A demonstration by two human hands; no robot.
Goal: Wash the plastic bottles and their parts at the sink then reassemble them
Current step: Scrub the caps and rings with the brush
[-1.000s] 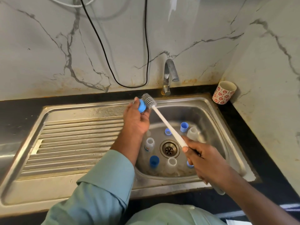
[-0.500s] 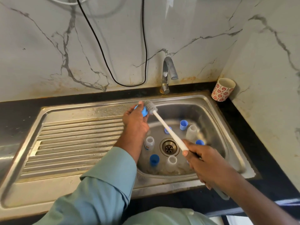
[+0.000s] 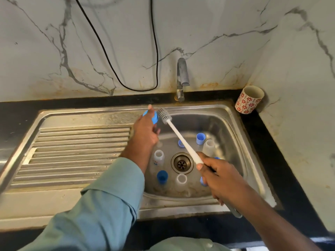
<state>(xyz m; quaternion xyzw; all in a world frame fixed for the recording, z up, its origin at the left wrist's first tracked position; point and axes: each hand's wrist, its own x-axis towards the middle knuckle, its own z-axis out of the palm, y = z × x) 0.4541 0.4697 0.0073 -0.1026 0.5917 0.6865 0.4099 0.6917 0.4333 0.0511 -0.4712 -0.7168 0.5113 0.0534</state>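
Observation:
My left hand (image 3: 145,130) holds a small blue bottle part (image 3: 154,117) above the back left of the steel sink basin (image 3: 226,124). My right hand (image 3: 220,175) grips the white handle of a bottle brush (image 3: 178,135), whose grey bristle head (image 3: 164,115) touches the blue part. In the basin stand small clear plastic bottles (image 3: 159,157) (image 3: 181,182) (image 3: 208,146), with blue caps (image 3: 200,138) (image 3: 162,177) (image 3: 181,143) scattered around the drain (image 3: 181,163). My right hand hides part of another blue piece (image 3: 203,181).
The tap (image 3: 182,78) stands behind the basin, with no water running. A ribbed steel draining board (image 3: 72,151) lies to the left. A red-patterned cup (image 3: 249,99) sits on the black counter at the back right corner. A black cable (image 3: 116,75) hangs on the marble wall.
Both hands have stayed at the same spot, the brush head shifting slightly against the blue part. The camera has tilted a little.

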